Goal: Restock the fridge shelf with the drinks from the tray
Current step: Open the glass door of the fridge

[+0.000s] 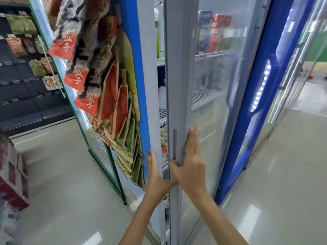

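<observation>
Both hands point(177, 174) seemingly on fridge door point(178, 106)

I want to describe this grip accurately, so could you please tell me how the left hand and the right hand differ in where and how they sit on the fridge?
The left hand rests on the blue fridge frame; the right hand is on the grey door edge. The left hand sits lower, showing mostly its thumb side; the right hand reaches higher, fingers spread flat on the glass side with its thumb hooked around the edge. Both are bare and hold no drink.

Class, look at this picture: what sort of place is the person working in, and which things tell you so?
Most likely a small shop or convenience store: a glass-door display fridge with drink cartons on wire shelves, hanging snack bags beside it, and shelves of packaged goods behind.
</observation>
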